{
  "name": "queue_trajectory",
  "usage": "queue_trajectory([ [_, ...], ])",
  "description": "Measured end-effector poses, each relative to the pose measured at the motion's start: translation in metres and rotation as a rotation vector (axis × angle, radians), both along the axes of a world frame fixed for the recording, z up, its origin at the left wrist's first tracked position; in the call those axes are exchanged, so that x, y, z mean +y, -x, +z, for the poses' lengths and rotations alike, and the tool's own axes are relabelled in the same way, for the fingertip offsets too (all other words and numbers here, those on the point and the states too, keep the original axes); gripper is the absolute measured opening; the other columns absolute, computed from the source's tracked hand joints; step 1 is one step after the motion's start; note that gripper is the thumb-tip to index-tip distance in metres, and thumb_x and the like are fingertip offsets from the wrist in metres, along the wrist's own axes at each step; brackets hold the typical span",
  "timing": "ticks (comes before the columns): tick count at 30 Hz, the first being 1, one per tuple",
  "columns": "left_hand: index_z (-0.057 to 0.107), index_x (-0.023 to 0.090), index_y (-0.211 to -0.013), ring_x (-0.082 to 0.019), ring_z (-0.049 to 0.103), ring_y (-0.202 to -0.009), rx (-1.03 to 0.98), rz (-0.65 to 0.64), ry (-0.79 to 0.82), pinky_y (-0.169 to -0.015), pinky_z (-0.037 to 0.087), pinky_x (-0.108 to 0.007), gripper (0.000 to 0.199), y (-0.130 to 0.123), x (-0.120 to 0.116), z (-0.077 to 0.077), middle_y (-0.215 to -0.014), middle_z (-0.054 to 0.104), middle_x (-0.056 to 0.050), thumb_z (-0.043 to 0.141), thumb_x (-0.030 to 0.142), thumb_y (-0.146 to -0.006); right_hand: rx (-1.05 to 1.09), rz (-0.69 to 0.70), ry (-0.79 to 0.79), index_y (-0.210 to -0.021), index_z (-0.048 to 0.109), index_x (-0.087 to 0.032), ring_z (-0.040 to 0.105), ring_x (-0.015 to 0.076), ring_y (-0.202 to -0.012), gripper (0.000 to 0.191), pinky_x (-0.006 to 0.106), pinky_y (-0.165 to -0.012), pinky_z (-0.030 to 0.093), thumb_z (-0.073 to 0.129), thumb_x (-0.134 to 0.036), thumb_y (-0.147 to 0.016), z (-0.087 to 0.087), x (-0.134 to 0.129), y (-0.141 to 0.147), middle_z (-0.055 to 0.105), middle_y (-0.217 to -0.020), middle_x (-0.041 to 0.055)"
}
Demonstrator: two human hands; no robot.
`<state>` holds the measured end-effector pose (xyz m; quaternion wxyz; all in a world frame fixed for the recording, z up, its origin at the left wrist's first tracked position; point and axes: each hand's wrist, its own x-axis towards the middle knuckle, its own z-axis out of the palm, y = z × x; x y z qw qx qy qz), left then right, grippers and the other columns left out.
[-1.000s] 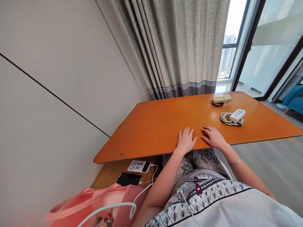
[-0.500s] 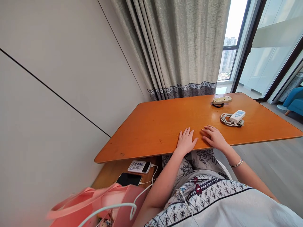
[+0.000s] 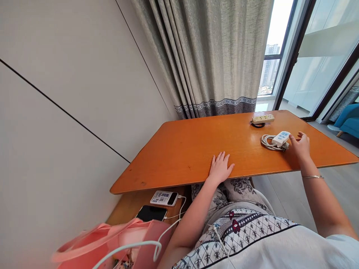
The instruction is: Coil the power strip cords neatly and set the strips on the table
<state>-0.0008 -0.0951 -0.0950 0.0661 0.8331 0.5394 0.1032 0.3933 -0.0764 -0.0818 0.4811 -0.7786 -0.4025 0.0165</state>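
Note:
My left hand (image 3: 220, 168) lies flat near the front edge of the orange-brown wooden table (image 3: 179, 149), fingers spread and holding nothing. Over to the right, my right hand (image 3: 300, 145) is raised beside a white power strip (image 3: 281, 138) with blue-marked sockets. Its thumb and fingers are apart, and the thumb is close to the strip's right end; whether it touches I cannot tell. A grey cable (image 3: 267, 142) lies coiled at the strip's left side. Farther back is a second, cream-coloured power strip (image 3: 263, 118) with a black cord (image 3: 257, 125) under it.
Lower left, a white power bank (image 3: 164, 198) and a dark-screened phone (image 3: 152, 213) lie on a lower wooden surface, with white cables. A pink bag (image 3: 112, 243) stands in front of them. Behind the table hangs a grey curtain (image 3: 218, 56); a wall (image 3: 61, 149) is at left.
My right hand has left the table's front edge and moved right and forward to the white power strip. My left hand has stayed in place.

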Motion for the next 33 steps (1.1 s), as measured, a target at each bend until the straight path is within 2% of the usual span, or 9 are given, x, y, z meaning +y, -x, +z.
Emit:
queue_trajectory([
  [2,0.045,0.017,-0.149,-0.027,0.027,-0.151,0.005,0.003,0.008,-0.125,0.016,-0.051,0.06,0.0,-0.001,0.001,-0.161,0.034,-0.014,0.039,0.049,-0.098,0.122,0.002,0.205,-0.116,0.063,-0.007,0.062,0.0318,-0.103,0.056,0.045,-0.092,0.048,0.059,-0.054,-0.085,0.003,0.01,-0.014,0.066,-0.108,0.0212],
  [4,0.044,0.017,-0.149,-0.027,0.027,-0.151,0.004,0.002,0.012,-0.125,0.016,-0.051,0.06,0.001,-0.001,0.002,-0.161,0.034,-0.014,0.039,0.049,-0.098,0.223,0.064,0.366,-0.094,0.068,-0.009,0.064,0.0295,-0.085,0.056,0.041,-0.077,0.049,0.057,-0.063,-0.084,0.005,0.018,-0.02,0.067,-0.083,0.0162],
  [6,0.044,0.017,-0.149,-0.027,0.027,-0.151,-0.004,-0.005,0.012,-0.124,0.017,-0.052,0.061,0.001,-0.001,0.001,-0.161,0.035,-0.014,0.038,0.05,-0.098,0.248,0.106,0.457,-0.079,0.068,-0.011,0.061,0.026,-0.072,0.056,0.037,-0.067,0.047,0.062,-0.067,-0.079,0.007,0.024,-0.018,0.063,-0.067,0.0109],
  [8,0.044,0.018,-0.149,-0.027,0.027,-0.151,-0.013,-0.011,0.011,-0.124,0.017,-0.052,0.061,0.002,0.0,0.0,-0.161,0.034,-0.013,0.037,0.051,-0.098,0.233,0.1,0.477,-0.075,0.067,-0.011,0.06,0.0239,-0.068,0.052,0.034,-0.062,0.045,0.071,-0.063,-0.072,0.01,0.028,-0.011,0.06,-0.061,0.0082],
  [11,0.044,0.019,-0.149,-0.027,0.026,-0.152,-0.014,-0.009,0.014,-0.124,0.017,-0.052,0.061,0.002,0.001,-0.001,-0.162,0.033,-0.013,0.037,0.052,-0.099,0.303,0.1,0.432,-0.078,0.068,-0.011,0.059,0.0212,-0.066,0.044,0.03,-0.057,0.044,0.079,-0.052,-0.069,0.014,0.031,-0.001,0.064,-0.065,0.008],
  [16,0.046,0.018,-0.147,-0.028,0.028,-0.151,-0.017,-0.011,0.008,-0.124,0.017,-0.052,0.059,0.001,-0.001,0.001,-0.161,0.036,-0.013,0.038,0.05,-0.099,0.625,0.233,0.266,-0.096,0.066,-0.013,0.064,0.0171,-0.065,0.033,0.025,-0.051,0.05,0.079,-0.032,-0.072,0.02,0.023,0.017,0.072,-0.084,0.0103],
  [19,0.048,0.017,-0.146,-0.028,0.029,-0.151,-0.021,-0.013,0.005,-0.124,0.018,-0.052,0.057,0.001,-0.002,0.003,-0.16,0.037,-0.014,0.039,0.048,-0.099,0.732,0.298,0.194,-0.099,0.064,-0.015,0.067,0.0169,-0.067,0.027,0.024,-0.053,0.054,0.075,-0.026,-0.077,0.02,0.016,0.031,0.074,-0.091,0.0102],
  [26,0.047,0.018,-0.145,-0.028,0.032,-0.149,-0.056,-0.026,-0.005,-0.123,0.02,-0.053,0.056,0.0,-0.002,0.005,-0.159,0.038,-0.015,0.047,0.044,-0.097,0.773,0.493,0.072,-0.098,0.062,-0.019,0.07,0.016,-0.072,0.018,0.024,-0.055,0.057,0.068,-0.024,-0.082,0.014,0.017,0.082,0.073,-0.099,0.0063],
  [33,0.055,0.018,-0.136,-0.025,0.045,-0.141,-0.224,-0.174,-0.004,-0.121,0.028,-0.045,0.045,-0.008,0.0,0.004,-0.151,0.05,-0.012,0.054,0.036,-0.094,0.785,0.65,0.006,-0.102,0.052,-0.021,0.072,0.0198,-0.087,0.023,0.029,-0.063,0.062,0.066,-0.029,-0.085,0.0,0.022,0.137,0.071,-0.108,0.0085],
])
